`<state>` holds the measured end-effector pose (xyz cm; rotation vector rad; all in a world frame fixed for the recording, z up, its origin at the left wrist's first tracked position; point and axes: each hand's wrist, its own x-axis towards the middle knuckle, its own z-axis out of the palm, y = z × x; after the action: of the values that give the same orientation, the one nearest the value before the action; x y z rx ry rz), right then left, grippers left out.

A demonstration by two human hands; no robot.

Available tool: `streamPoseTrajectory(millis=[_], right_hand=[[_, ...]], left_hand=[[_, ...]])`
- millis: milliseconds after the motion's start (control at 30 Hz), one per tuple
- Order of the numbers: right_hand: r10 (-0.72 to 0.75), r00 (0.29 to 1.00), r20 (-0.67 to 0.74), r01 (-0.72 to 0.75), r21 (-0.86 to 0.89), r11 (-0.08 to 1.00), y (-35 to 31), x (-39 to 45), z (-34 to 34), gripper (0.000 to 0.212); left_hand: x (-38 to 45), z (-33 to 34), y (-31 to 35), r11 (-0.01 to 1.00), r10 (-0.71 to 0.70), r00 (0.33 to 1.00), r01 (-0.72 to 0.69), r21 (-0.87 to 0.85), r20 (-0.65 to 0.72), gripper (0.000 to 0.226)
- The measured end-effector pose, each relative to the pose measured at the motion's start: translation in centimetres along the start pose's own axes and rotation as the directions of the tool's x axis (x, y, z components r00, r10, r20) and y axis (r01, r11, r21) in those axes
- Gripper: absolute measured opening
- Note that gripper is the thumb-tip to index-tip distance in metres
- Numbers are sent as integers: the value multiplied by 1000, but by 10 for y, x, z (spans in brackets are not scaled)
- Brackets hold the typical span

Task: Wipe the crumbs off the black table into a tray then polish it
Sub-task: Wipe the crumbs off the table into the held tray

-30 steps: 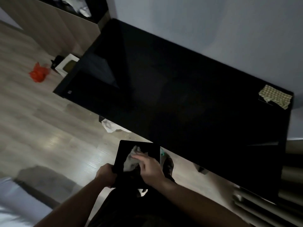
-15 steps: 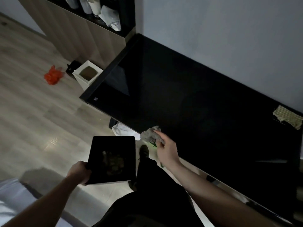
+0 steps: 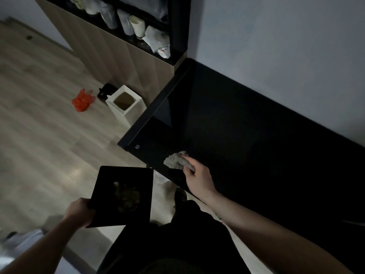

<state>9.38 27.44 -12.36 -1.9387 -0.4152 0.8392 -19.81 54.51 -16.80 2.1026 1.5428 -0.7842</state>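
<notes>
The black table (image 3: 246, 139) runs along the grey wall from centre to right. My right hand (image 3: 197, 178) pinches a crumpled grey cloth (image 3: 176, 160) and holds it on the tabletop near the front left corner. My left hand (image 3: 79, 213) grips the lower left corner of a black tray (image 3: 110, 210), held over the floor to the left of the table. A dark heap of crumbs (image 3: 127, 196) lies in the middle of the tray.
A white square bin (image 3: 126, 107) stands on the wooden floor by the table's left end, with an orange bag (image 3: 82, 100) beside it. A shelf unit (image 3: 138, 36) with cups and bags is behind. My dark-clothed legs are below.
My right hand took the cloth out of the tray and set it on the table's front left part. The tray went left, away from the table edge, and the view turned left.
</notes>
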Motion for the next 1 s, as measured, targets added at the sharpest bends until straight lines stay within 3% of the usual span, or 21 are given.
streamPoseTrajectory(millis=[233, 433, 633, 1000], right_hand=[[-10, 1000, -13, 9, -49, 999, -40, 46, 35, 39], [53, 985, -167, -62, -51, 997, -58, 60, 95, 38], [136, 924, -358, -138, 20, 990, -82, 50, 155, 40], [171, 851, -497, -135, 106, 985, -84, 63, 141, 47]], left_hand=[[65, -54, -22, 997, 11, 1000, -12, 71, 9, 24], [132, -91, -33, 981, 79, 990, -98, 165, 120, 26], [185, -130, -22, 928, 212, 963, -253, 275, 169, 24], [259, -162, 31, 857, 285, 952, -304, 416, 111, 25]])
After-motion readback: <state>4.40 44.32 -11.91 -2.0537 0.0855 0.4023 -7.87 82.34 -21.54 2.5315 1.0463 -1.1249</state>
